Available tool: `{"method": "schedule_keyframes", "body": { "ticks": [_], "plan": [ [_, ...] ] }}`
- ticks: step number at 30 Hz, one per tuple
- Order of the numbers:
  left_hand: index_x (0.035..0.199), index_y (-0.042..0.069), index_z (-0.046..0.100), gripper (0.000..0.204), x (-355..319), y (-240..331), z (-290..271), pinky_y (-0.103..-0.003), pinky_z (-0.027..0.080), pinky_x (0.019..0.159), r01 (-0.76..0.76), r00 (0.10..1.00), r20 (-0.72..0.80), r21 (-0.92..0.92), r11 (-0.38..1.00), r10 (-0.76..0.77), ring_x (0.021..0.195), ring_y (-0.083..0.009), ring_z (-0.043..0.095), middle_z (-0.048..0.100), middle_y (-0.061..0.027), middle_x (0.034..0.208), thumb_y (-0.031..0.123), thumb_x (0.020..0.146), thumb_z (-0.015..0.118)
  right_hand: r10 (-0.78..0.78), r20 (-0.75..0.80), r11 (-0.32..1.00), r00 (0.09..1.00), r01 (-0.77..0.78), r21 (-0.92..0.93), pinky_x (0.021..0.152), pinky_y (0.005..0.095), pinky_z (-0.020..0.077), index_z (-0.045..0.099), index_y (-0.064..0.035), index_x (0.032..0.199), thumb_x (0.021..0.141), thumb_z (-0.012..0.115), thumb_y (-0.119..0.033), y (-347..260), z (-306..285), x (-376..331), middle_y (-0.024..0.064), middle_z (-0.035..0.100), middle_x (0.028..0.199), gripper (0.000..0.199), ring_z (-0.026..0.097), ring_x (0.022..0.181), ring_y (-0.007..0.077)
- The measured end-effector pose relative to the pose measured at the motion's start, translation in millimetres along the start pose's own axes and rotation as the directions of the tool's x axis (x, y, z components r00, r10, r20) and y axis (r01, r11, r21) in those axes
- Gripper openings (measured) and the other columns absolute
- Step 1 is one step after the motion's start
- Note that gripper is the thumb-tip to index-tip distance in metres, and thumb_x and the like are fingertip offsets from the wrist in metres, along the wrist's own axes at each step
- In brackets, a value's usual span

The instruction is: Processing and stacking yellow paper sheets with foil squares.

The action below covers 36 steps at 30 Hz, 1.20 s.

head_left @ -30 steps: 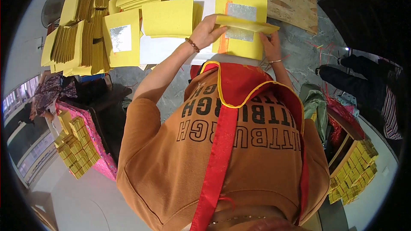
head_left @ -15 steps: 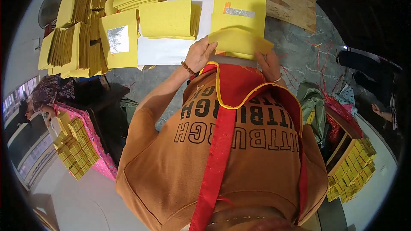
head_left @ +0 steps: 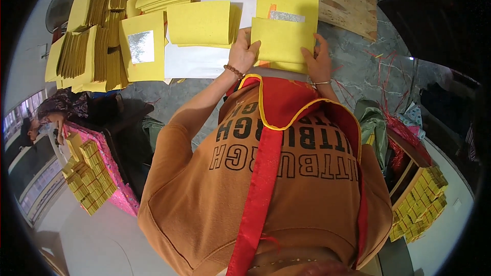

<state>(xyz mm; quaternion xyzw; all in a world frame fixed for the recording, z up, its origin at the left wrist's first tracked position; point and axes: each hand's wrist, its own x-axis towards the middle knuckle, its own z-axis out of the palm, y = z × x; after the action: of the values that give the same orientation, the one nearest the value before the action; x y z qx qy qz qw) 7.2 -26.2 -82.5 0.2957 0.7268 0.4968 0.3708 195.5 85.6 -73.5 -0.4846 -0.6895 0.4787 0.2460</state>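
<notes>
Between my two hands a yellow paper sheet (head_left: 284, 40) lies folded, its fold toward the far side. Pinching its left edge, my left hand (head_left: 244, 52) has the thumb on top and wears a beaded bracelet. My right hand (head_left: 318, 63) holds the right edge, thumb on the paper and fingers curled along the side. Just beyond the fold, a silver foil patch with a bit of orange (head_left: 287, 16) shows on the yellow paper. More yellow paper peeks out below the near edge.
Folded yellow sheets (head_left: 199, 23) stand left of my hands, beside a flat sheet with a silver square (head_left: 141, 46). Tall yellow paper stacks (head_left: 84, 59) fill the table's left. A wooden board (head_left: 348, 2) lies at far right. Another person (head_left: 59, 110) is at a pink-covered table with yellow bundles.
The lifted near flap of the yellow sheet has come down flat and moved slightly away from me. My right hand has moved up along its right edge; my left hand shifted slightly.
</notes>
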Motion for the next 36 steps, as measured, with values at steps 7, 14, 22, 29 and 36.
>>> {"method": "schedule_keyframes", "body": {
  "ticks": [7,14,22,29,36],
  "plan": [
    [0.121,0.004,0.038,0.046,-12.5,36.7,-9.7,-0.037,0.044,0.074,-0.148,0.989,0.016,0.276,0.95,0.15,0.091,-0.0299,0.056,0.055,-0.0218,0.104,0.015,0.081,0.057,-0.013,-0.006,0.996,1.0,0.012,-0.086,0.057,0.0323,0.0425,0.049,-0.0085,0.11,0.076,0.063,-0.019,12.7,6.3,5.2,0.0073,0.055,0.068,0.039,0.053,0.058,0.0186],
    [0.119,0.009,0.05,0.039,-13.4,49.0,12.9,-0.043,0.034,0.092,-0.623,0.749,0.342,0.655,0.427,0.568,0.114,-0.0312,0.04,0.041,-0.0135,0.128,0.023,0.083,0.056,-0.019,-0.014,1.0,1.0,0.019,0.007,0.065,0.0306,0.0456,0.05,-0.0083,0.108,0.077,0.062,-0.014,27.2,11.5,7.6,0.0112,0.063,0.083,0.033,0.062,0.075,0.0206],
    [0.134,0.022,0.035,0.062,-1.4,7.7,25.9,-0.047,0.023,0.102,-0.676,0.7,0.537,0.711,0.193,0.472,0.128,-0.0296,0.028,0.03,-0.0092,0.139,0.05,0.081,0.05,-0.197,0.036,0.88,0.98,0.193,-0.433,0.077,0.0381,0.043,0.055,-0.0111,0.107,0.077,0.063,-0.023,-9.1,3.9,-11.1,0.0129,0.055,0.107,0.033,0.053,0.096,0.031],
    [0.133,0.022,0.037,0.062,-0.4,15.1,24.9,-0.046,0.026,0.099,-0.709,0.647,0.548,0.689,0.152,0.531,0.123,-0.0282,0.033,0.035,-0.0082,0.135,0.047,0.079,0.054,-0.184,0.095,0.96,0.978,0.158,0.231,0.098,0.0362,0.031,0.058,-0.012,0.112,0.076,0.065,-0.02,53.8,14.0,-5.5,0.0144,0.036,0.13,0.037,0.037,0.119,0.029],
    [0.127,0.012,0.045,0.053,-1.2,16.3,26.2,-0.038,0.043,0.078,-0.727,0.497,0.665,0.67,-0.151,0.557,0.1,-0.0253,0.05,0.049,-0.017,0.117,0.026,0.076,0.056,-0.029,0.185,0.843,0.982,-0.075,0.533,0.102,0.0334,0.0257,0.06,-0.0084,0.108,0.079,0.061,-0.01,72.5,13.1,-3.2,0.0113,0.037,0.13,0.029,0.034,0.122,0.0237]
  ]
}}
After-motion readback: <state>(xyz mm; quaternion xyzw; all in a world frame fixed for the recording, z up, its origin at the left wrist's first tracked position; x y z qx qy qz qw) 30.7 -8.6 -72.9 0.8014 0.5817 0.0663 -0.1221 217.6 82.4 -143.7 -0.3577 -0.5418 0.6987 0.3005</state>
